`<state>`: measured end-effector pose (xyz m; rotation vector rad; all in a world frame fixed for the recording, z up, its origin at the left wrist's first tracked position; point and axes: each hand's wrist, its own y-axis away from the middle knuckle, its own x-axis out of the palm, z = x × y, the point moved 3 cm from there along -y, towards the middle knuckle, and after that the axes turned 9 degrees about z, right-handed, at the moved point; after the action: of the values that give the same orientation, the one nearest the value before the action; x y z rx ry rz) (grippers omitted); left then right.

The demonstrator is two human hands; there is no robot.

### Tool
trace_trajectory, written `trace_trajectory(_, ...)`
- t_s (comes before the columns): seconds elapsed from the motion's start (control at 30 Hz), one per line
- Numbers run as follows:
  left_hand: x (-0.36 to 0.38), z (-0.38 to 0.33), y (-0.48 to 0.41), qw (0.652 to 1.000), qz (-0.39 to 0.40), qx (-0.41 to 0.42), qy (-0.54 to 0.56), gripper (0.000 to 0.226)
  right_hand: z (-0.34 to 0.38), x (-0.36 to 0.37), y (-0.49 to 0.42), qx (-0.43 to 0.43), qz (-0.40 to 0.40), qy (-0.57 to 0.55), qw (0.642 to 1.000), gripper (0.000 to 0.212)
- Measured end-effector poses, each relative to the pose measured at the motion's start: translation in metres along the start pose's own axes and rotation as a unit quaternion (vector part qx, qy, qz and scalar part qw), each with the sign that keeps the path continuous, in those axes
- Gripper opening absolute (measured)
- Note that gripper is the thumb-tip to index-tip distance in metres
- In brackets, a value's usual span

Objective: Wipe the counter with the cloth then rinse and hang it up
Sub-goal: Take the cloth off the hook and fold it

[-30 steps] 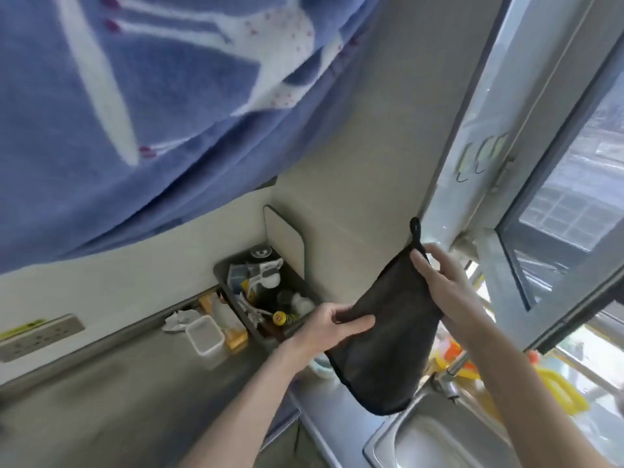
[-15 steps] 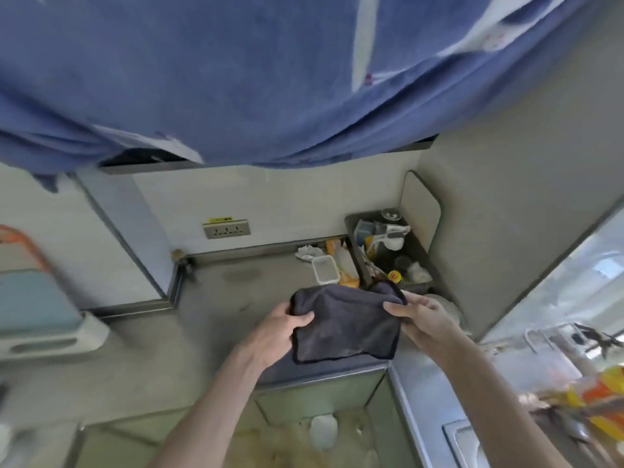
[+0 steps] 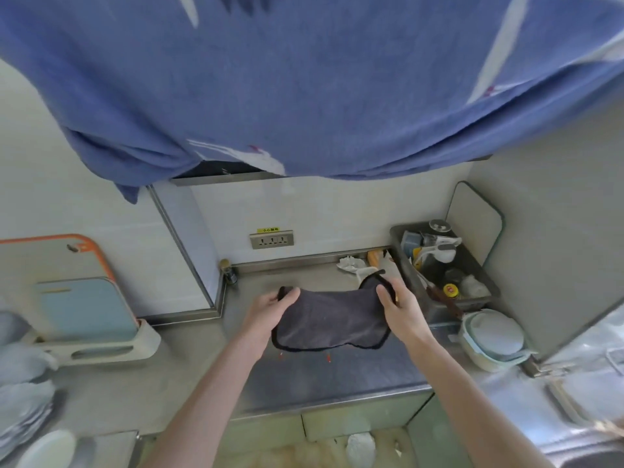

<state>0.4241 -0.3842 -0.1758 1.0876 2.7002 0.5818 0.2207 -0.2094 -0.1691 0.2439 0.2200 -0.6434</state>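
Both forearms reach forward, left hand (image 3: pixel 270 309) and right hand (image 3: pixel 401 315) apart, thumbs on top, each pinching the cloth (image 3: pixel 331 324).

A blue towel (image 3: pixel 304 79) hangs across twelve o'clock; below it, a pale wall (image 3: pixel 337 211) carries a triple socket (image 3: pixel 271 240).

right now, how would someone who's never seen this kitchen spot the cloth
Look at the steel counter under the big blue towel. The left hand and right hand hold the cloth spread between them there. It alone is dark grey with black edging.
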Motion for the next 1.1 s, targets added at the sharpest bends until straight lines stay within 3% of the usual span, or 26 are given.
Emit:
trace_trajectory(0.03,-0.007,-0.001,-0.001,0.999,0.032,0.015,0.016,0.025,0.004,0.006,-0.001,0.006,0.002,0.0,1.0,0.02)
trace_trajectory(0.1,-0.021,0.002,-0.005,0.997,0.07,0.03,0.021,0.041,0.008,0.015,-0.003,0.02,0.019,-0.018,0.999,0.016)
trace_trajectory(0.2,-0.04,0.005,-0.013,0.999,0.027,0.029,-0.003,0.048,0.003,0.02,-0.009,0.035,0.073,-0.065,0.995,0.052)
trace_trajectory(0.27,-0.046,0.004,-0.018,0.999,-0.001,0.035,-0.017,0.049,0.003,0.02,-0.013,0.025,0.086,-0.036,0.995,0.08)
trace_trajectory(0.33,-0.045,-0.002,-0.017,0.996,-0.014,0.061,-0.059,0.045,0.004,0.019,-0.018,-0.016,0.102,0.013,0.995,0.092)
trace_trajectory(0.53,-0.04,-0.017,-0.019,0.956,-0.05,0.173,-0.231,0.031,0.015,0.018,-0.034,-0.047,0.126,0.145,0.98,0.078)
trace_trajectory(0.77,-0.044,-0.027,-0.02,0.938,-0.102,0.199,-0.265,0.021,0.036,0.011,-0.043,-0.097,0.072,0.338,0.934,0.052)
trace_trajectory(0.97,-0.054,-0.032,-0.018,0.933,-0.138,0.206,-0.262,0.007,0.04,0.001,-0.052,-0.083,0.056,0.299,0.949,0.023)
trace_trajectory(1.1,-0.057,-0.038,-0.016,0.93,-0.131,0.214,-0.27,0.009,0.052,-0.002,-0.057,-0.114,0.051,0.296,0.947,0.017)
